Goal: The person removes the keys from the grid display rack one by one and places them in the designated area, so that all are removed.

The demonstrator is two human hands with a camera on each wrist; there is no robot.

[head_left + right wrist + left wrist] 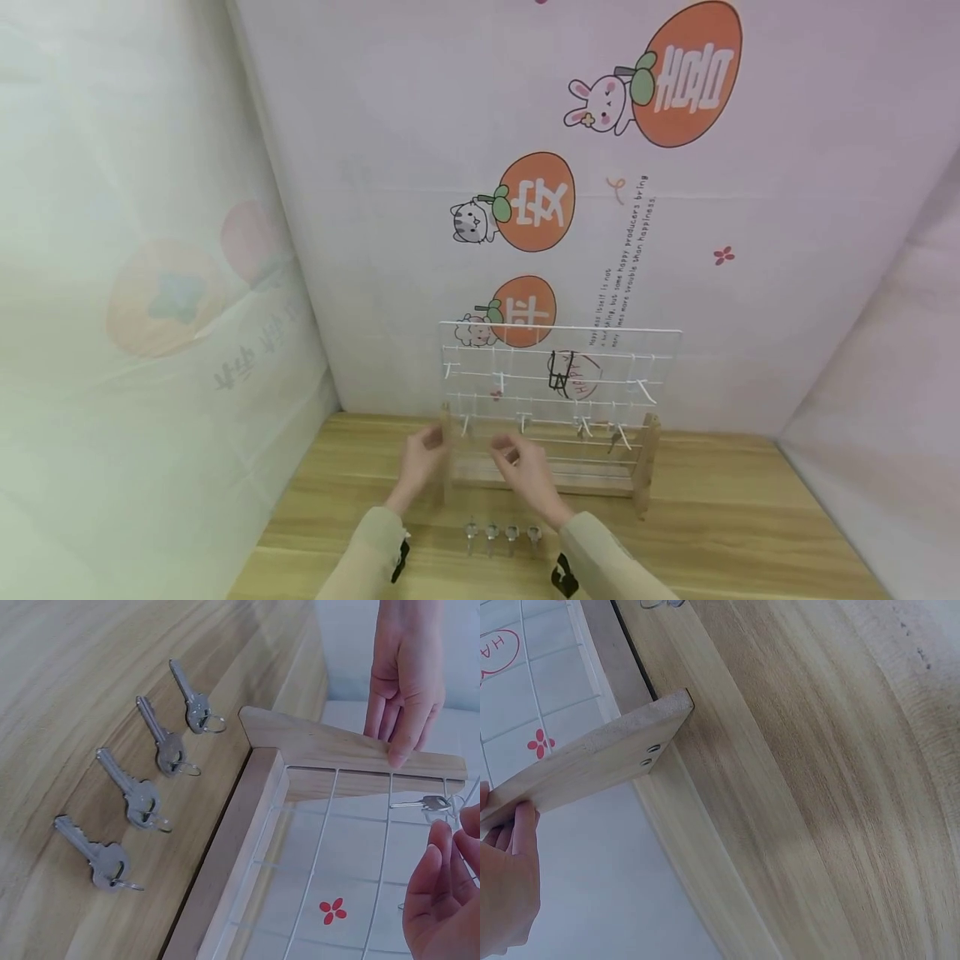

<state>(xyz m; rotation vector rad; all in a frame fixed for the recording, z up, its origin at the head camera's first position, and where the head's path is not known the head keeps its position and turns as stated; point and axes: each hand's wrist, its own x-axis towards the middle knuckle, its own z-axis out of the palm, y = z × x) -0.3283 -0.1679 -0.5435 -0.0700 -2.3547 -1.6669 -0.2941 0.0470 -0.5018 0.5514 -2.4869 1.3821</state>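
Observation:
A white wire grid rack (558,332) stands in a wooden frame on the table. My left hand (423,458) grips its left wooden post (607,750), thumb on one side and fingers on the other. My right hand (450,900) is in front of the grid's lower left. Its bent fingertips are close beside the ring of a small silver key (427,803) hanging at a hook; whether they touch it cannot be made out. Several silver keys with rings (169,750) lie in a row on the table before the rack.
White hooks (643,390) stick out of the grid, and some lower ones carry keys (615,439). A black bracket-like shape (560,372) shows at the grid's upper middle. White printed cloth (420,167) rises behind the rack and on both sides.

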